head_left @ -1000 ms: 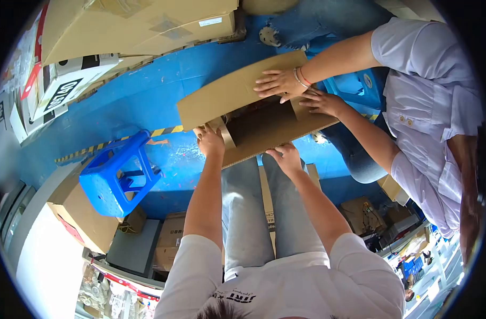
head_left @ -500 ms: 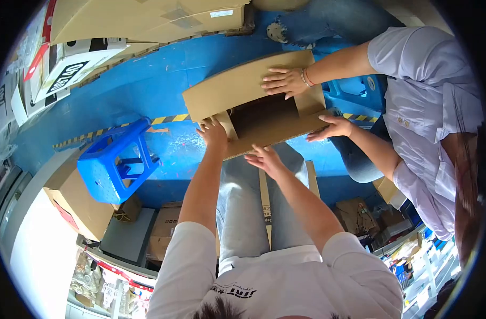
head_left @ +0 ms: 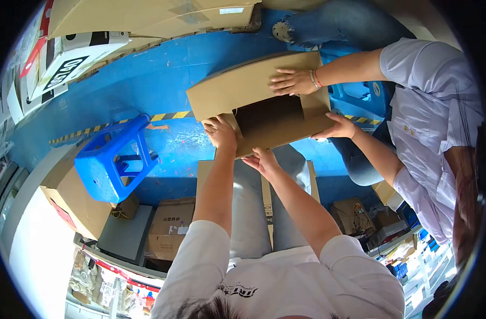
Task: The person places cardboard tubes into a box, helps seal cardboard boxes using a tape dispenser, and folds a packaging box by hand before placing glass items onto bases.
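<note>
One open box (head_left: 248,87): likely light, stiff, best held at both ends. Left hand (head_left: 220,132) curled around box's left end; right hand (head_left: 263,161) pinching near flap (head_left: 283,136).

Floor (head_left: 163,90): blue, glossy, worn to a pale scuffed patch (head_left: 182,139) left of centre.
Marking: black-and-yellow striped tape (head_left: 168,116), seen in two stretches, left and right.
Stool, left: blue plastic stool (head_left: 97,173), standing just beside the tape.
Stool, right: second blue stool (head_left: 380,100), partly hidden.
Carton, lower centre: tan printed carton (head_left: 268,210), mostly covered; its contact with the floor cannot be seen.
</note>
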